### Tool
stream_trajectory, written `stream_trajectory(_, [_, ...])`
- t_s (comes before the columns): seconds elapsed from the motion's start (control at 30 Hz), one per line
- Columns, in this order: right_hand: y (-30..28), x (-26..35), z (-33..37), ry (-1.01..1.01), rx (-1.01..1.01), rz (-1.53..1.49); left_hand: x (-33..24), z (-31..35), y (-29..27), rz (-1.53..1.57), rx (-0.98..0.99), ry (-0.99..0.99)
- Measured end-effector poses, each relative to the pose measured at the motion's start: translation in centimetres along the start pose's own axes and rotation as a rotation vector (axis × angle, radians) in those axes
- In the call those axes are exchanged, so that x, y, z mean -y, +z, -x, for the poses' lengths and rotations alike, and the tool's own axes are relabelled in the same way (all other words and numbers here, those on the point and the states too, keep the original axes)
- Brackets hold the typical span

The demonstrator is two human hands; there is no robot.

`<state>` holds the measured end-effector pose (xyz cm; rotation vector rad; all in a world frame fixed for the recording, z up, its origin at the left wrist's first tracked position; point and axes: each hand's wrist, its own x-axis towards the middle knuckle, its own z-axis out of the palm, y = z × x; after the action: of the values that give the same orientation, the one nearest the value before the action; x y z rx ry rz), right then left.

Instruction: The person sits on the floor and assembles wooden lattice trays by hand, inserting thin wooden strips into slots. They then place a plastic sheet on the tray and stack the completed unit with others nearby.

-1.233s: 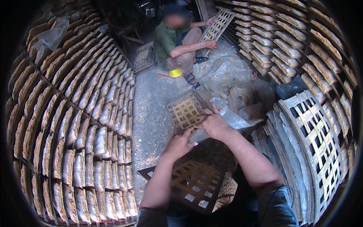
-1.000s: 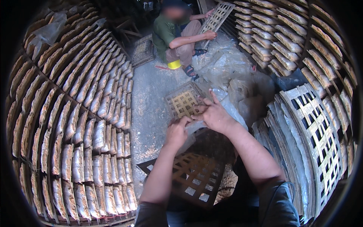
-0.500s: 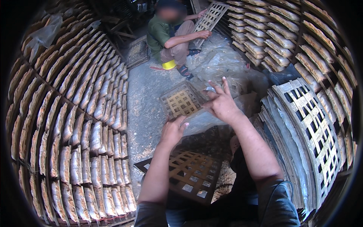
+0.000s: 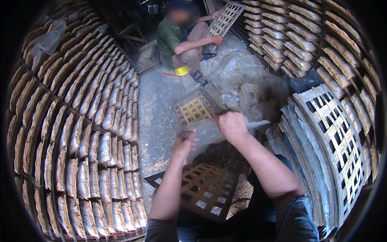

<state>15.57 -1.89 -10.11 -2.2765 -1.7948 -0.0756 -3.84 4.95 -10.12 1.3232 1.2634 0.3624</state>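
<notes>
A thin clear plastic sheet (image 4: pixel 205 132) hangs between my two hands. My right hand (image 4: pixel 232 124) is closed in a fist on its upper edge. My left hand (image 4: pixel 184 144), slightly blurred, has its fingers curled at the sheet's left side; their exact grip is partly hidden. Below my forearms, a woven bamboo lattice tray (image 4: pixel 209 182) lies tilted near my lap, its left part behind my left arm. Just past the sheet, another lattice tray (image 4: pixel 192 111) rests on the floor, its near right corner covered by the sheet and my right hand.
A stack of lattice trays (image 4: pixel 336 137) with plastic between them leans at my right. Crumpled plastic sheets (image 4: pixel 238 76) cover the floor ahead. A co-worker (image 4: pixel 177 38) crouches at the back holding a lattice tray (image 4: pixel 225 19). Racks of whitish-orange slabs (image 4: pixel 82 169) line both sides.
My right hand has gone from spread fingers to a fist and dropped slightly. My left hand has moved down a little. The sheet now stretches between them.
</notes>
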Motion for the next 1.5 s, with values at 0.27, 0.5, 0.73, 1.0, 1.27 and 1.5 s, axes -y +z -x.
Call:
stream_trajectory(0.27, [0.0,6.7,3.9,-0.07,0.105,-0.164,0.3,-0.3,0.7,0.559,0.378,0.034])
stream_trajectory(0.5, [1.4,7.7,4.8,-0.083,0.045,-0.492,-0.3,0.2,0.0,0.551,0.245,0.087])
stream_trajectory(0.73, [-3.4,5.5,3.0,-0.031,0.468,-0.483,1.1,-0.6,-1.5,0.618,0.34,0.137])
stream_trajectory(1.0, [-1.7,2.6,2.3,-0.382,0.289,-0.618,0.5,0.2,-1.4,0.627,0.382,0.151])
stream_trajectory(1.27, [0.6,1.2,0.7,-0.252,0.377,-0.398,-0.9,1.1,-1.4,0.623,0.38,0.149])
stream_trajectory(1.5, [0.3,1.0,-0.5,0.01,0.459,-0.299,0.0,-0.6,-2.2,0.657,0.414,0.189])
